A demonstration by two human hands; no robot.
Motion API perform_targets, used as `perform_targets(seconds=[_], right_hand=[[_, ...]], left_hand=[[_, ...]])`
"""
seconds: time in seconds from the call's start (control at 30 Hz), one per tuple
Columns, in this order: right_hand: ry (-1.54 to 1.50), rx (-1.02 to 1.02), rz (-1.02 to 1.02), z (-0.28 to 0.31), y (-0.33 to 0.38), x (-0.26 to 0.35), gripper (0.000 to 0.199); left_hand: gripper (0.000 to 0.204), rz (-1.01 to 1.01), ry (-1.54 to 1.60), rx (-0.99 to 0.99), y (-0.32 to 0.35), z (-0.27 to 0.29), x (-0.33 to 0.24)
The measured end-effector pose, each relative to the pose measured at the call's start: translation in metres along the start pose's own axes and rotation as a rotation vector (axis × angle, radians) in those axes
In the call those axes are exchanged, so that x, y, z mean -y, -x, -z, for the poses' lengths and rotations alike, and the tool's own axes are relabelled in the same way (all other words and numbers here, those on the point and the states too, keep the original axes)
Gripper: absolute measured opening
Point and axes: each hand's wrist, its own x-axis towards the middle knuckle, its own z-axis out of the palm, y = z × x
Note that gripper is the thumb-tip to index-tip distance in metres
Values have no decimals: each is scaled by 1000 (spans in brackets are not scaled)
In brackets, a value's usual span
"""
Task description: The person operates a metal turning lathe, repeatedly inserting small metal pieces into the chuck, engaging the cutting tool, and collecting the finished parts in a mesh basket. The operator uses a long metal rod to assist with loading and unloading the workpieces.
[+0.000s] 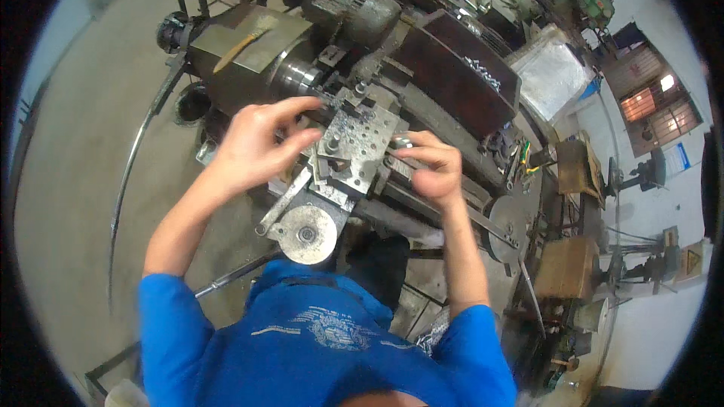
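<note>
A lathe stands in front of me. Its flat steel tool plate, pierced with several holes, lies between my two hands. My left hand is at the plate's left, close to the spindle nose; its thumb and forefinger are apart with nothing visible between them. At the plate's right edge my right hand has curled fingers around a small shiny metal part, mostly hidden by them. A bolt post rises from the plate beside my left thumb. Below sits a round handwheel with a lever.
A wooden-handled brush lies on the headstock. Behind the plate is a dark red-brown tray with small shiny pieces. An electric motor is at the back. Another handwheel stands right of my right forearm.
</note>
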Motion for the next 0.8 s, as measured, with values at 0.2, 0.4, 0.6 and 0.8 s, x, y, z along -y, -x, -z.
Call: perform_targets(seconds=[0.2,0.4,0.6,0.8], right_hand=[[499,-103,-314,122,-24,-56,38],[981,-322,-180,122,-61,-51,55],[605,-189,-57,25,-3,-28,48],[345,-142,-343,0,82,-27,42]], left_hand=[[30,225,-105,-260,12,58,51],[45,141,-481,-426,-9,79,100],[41,74,-673,-313,-36,52,127],[24,-35,-590,-469,-22,47,135]])
